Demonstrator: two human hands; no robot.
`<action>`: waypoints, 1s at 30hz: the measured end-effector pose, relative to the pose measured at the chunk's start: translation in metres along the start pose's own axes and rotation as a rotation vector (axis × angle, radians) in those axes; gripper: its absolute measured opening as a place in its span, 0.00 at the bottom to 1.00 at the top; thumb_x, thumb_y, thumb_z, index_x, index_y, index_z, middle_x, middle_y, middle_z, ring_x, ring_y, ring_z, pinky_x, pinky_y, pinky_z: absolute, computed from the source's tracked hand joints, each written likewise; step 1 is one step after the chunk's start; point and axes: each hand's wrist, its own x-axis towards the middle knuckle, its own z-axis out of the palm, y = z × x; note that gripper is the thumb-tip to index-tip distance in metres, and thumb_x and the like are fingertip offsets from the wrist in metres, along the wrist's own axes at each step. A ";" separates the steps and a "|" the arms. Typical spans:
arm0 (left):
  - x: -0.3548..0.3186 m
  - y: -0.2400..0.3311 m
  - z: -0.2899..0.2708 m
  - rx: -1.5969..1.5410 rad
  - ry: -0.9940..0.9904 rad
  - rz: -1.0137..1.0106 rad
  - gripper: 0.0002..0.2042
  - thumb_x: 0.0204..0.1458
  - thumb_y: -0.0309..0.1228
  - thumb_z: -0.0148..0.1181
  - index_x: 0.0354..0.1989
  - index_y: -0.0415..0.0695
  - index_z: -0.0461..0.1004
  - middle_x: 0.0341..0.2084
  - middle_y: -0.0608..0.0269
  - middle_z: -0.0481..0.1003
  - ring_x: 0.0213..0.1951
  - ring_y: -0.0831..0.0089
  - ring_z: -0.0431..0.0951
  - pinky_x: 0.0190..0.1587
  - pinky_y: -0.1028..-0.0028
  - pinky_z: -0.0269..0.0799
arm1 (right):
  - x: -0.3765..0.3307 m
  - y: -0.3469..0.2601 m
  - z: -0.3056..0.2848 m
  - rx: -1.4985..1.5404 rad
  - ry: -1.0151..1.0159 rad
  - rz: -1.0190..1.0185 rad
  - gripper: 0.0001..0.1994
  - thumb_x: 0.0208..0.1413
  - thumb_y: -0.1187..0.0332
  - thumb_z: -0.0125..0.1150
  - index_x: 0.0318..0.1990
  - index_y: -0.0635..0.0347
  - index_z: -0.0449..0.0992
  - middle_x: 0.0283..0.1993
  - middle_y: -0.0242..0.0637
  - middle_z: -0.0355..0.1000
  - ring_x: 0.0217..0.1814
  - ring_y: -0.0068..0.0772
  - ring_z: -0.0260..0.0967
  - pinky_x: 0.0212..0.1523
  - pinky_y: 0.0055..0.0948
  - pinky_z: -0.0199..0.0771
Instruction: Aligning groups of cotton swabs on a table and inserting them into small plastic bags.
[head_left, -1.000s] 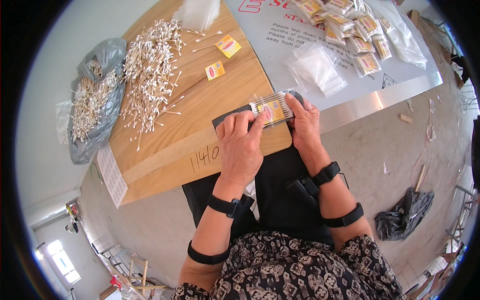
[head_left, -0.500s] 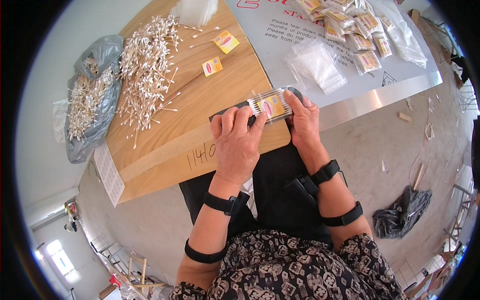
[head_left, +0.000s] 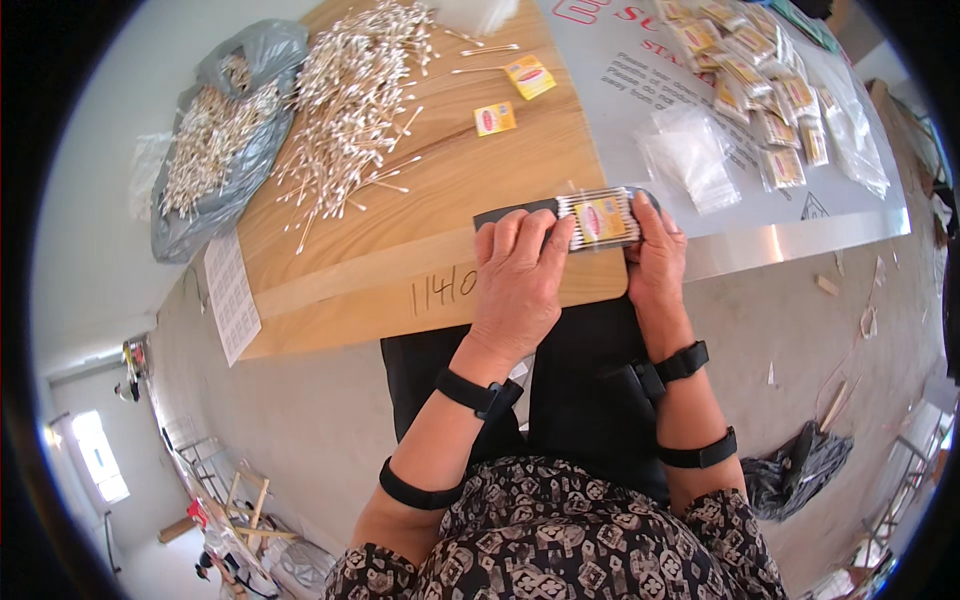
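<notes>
The swab pack [head_left: 602,218], a row of cotton swabs with a yellow card in front, lies above the near edge of the wooden tabletop [head_left: 545,150], close to its right-hand corner. The right hand [head_left: 658,262] pinches the pack's right end, its thumb on the upper face and its fingers mostly hidden underneath. The left hand [head_left: 518,275] lies over a dark flat piece [head_left: 490,216], fingers bent and close together, the index fingertip at the pack's left end; its thumb is hidden, so I cannot tell whether it grips anything. Farther off lie two yellow cards [head_left: 529,77], a loose heap of swabs [head_left: 350,110] and, to the left, a grey plastic bag [head_left: 277,45] with more swabs. On the silver sheet [head_left: 640,120] to the right, clear bags [head_left: 692,165] lie near a pile of bagged packs [head_left: 775,105]
</notes>
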 end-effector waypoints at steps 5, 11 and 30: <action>-0.013 -0.025 -0.004 -0.054 0.045 -0.125 0.23 0.42 0.17 0.55 0.51 0.43 0.74 0.46 0.58 0.70 0.50 0.56 0.68 0.53 0.59 0.61 | 0.003 -0.002 -0.013 0.027 0.016 -0.010 0.08 0.60 0.65 0.62 0.30 0.56 0.76 0.21 0.24 0.67 0.17 0.12 0.54 0.17 0.16 0.50; -0.040 -0.091 -0.033 0.030 0.091 -0.381 0.23 0.43 0.18 0.57 0.52 0.43 0.73 0.50 0.56 0.70 0.52 0.54 0.67 0.57 0.59 0.62 | -0.005 -0.022 -0.037 -0.356 0.251 -0.306 0.07 0.61 0.68 0.61 0.37 0.62 0.75 0.28 0.26 0.70 0.24 0.14 0.60 0.23 0.16 0.60; -0.077 -0.154 -0.065 -0.101 -0.006 -0.458 0.27 0.49 0.30 0.61 0.60 0.45 0.67 0.60 0.56 0.64 0.61 0.54 0.63 0.61 0.55 0.58 | 0.020 0.101 0.202 -1.423 -0.563 -1.043 0.09 0.47 0.70 0.64 0.37 0.60 0.76 0.38 0.46 0.70 0.44 0.52 0.68 0.47 0.44 0.70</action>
